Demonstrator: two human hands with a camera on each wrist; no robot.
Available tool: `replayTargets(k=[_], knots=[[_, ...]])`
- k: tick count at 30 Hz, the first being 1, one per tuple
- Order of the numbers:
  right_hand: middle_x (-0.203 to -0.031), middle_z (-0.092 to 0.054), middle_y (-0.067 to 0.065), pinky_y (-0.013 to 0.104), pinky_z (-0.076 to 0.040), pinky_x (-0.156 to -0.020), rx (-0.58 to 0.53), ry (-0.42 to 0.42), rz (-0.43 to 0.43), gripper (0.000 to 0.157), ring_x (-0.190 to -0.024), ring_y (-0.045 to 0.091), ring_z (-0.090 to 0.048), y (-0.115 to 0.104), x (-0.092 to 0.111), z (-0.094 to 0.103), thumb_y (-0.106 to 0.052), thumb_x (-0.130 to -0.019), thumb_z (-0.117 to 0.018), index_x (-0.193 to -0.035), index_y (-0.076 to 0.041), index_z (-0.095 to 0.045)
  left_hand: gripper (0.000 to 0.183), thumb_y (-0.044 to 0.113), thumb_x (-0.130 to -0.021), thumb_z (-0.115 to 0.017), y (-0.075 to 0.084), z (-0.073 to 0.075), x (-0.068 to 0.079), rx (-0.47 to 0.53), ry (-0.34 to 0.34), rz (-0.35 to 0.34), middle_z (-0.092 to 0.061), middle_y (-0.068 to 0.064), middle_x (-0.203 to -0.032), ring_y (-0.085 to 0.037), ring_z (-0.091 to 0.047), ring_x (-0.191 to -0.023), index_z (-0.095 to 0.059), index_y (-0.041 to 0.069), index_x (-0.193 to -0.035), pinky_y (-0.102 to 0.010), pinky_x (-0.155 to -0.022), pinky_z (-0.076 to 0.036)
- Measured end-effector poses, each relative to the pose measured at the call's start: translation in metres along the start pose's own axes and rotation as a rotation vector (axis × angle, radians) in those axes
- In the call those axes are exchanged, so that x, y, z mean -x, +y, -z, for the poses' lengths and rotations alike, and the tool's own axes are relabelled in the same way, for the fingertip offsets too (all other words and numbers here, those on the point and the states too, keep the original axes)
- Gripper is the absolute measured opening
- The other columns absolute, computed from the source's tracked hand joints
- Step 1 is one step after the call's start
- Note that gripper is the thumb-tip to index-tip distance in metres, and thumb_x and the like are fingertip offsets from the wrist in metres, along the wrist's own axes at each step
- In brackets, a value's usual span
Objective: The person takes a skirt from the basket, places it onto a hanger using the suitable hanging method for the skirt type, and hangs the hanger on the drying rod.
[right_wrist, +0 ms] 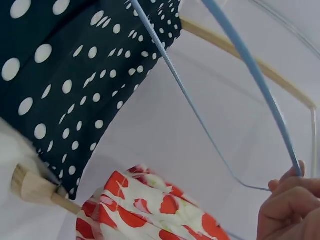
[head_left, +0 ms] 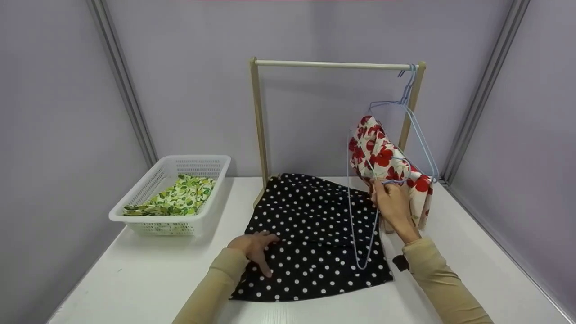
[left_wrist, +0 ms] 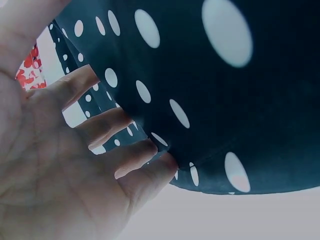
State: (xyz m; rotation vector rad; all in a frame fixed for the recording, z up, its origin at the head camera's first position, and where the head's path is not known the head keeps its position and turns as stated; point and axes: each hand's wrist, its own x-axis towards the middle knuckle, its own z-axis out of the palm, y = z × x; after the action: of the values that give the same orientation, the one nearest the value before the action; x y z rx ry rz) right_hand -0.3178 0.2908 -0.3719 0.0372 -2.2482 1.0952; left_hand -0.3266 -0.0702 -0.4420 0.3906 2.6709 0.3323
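Note:
A black skirt with white polka dots (head_left: 310,265) lies spread on the white table. My left hand (head_left: 254,248) rests at its left edge with fingers spread; in the left wrist view the fingertips (left_wrist: 162,162) touch the cloth along its border. My right hand (head_left: 395,204) pinches a thin blue wire hanger (head_left: 361,268) at the skirt's right side. The hanger's long loop hangs down over the dotted cloth. In the right wrist view two blue wires of the hanger (right_wrist: 260,86) run up and left from the fingers.
Behind the skirt stands a wooden rack with a pale rail (head_left: 333,65). At its right end hang blue hangers (head_left: 423,132), with a red-flowered garment (head_left: 382,157) below. A white plastic basket (head_left: 118,217) on the left holds a green leaf-print cloth (head_left: 191,193).

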Motion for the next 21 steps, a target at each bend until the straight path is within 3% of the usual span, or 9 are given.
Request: replayTargets(k=[6,21], knots=[[-0.047,-0.045,-0.005,0.025,-0.03,-0.038,0.005,0.018,-0.015,0.046,-0.041,0.01,-0.037,0.009,-0.007,0.002,-0.025,-0.099,-0.051,-0.054,-0.011,-0.051,0.094,0.037,-0.062,-0.092,0.001,0.0,0.001,-0.004,0.004,0.003,-0.035,-0.001,-0.155,-0.033,-0.031,-0.144,-0.044,0.036,-0.143,-0.063,-0.108,-0.036],[-0.059,-0.062,0.006,0.025,-0.032,-0.043,0.128,0.041,0.051,0.047,-0.045,0.011,-0.041,0.031,-0.031,0.014,-0.028,-0.101,-0.052,-0.06,-0.008,-0.062,0.094,0.034,-0.061,-0.093,-0.001,0.0,0.0,0.032,0.014,-0.009,-0.031,0.001,-0.159,-0.033,-0.029,-0.146,-0.046,0.035,-0.142,-0.062,-0.109,-0.036]])
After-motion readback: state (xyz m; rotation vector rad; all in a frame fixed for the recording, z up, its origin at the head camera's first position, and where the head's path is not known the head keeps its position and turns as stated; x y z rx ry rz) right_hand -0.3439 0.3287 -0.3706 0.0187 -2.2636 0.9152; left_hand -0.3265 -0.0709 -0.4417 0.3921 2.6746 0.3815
